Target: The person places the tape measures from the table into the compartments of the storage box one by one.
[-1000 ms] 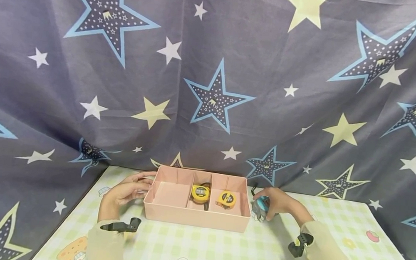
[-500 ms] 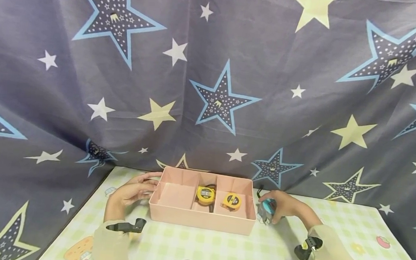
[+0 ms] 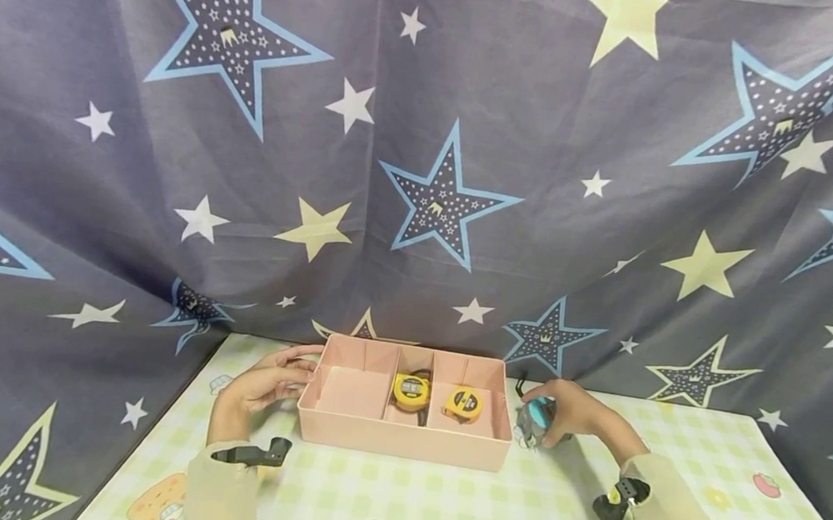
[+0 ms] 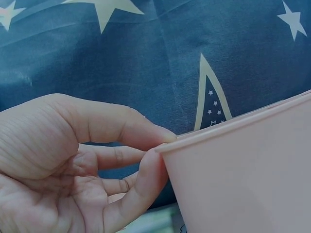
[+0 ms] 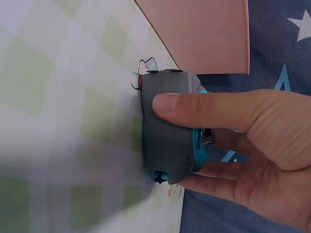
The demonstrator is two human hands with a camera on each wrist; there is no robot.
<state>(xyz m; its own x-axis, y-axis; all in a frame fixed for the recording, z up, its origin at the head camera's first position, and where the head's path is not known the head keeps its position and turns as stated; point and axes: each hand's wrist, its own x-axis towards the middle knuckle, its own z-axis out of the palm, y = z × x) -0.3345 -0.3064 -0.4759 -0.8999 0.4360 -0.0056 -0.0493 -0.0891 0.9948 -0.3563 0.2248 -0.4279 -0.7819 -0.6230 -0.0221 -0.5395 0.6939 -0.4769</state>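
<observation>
A pink divided box point(image 3: 402, 441) sits on the table, and one yellow tape measure point(image 3: 411, 393) lies in its narrow middle compartment. Another yellow tape measure point(image 3: 464, 403) is in the right compartment. My left hand point(image 3: 263, 383) pinches the box's left end at the rim; in the left wrist view, thumb and forefinger meet at the corner of the box point(image 4: 238, 170). Beside the box's right end, my right hand point(image 3: 576, 414) grips a grey and teal tape measure point(image 5: 167, 126), the thumb across its grey side. The other fingers are partly hidden behind it.
A green-and-white checked cloth with cartoon prints covers the table point(image 3: 438, 505). A dark star-patterned curtain point(image 3: 413, 293) hangs right behind the box and along the left side. The box's left compartment point(image 3: 354, 391) shows a bare floor.
The head view has shifted slightly, so everything appears a little farther right. Both hands keep their holds, and the grey and teal tape measure stays by the box's right end.
</observation>
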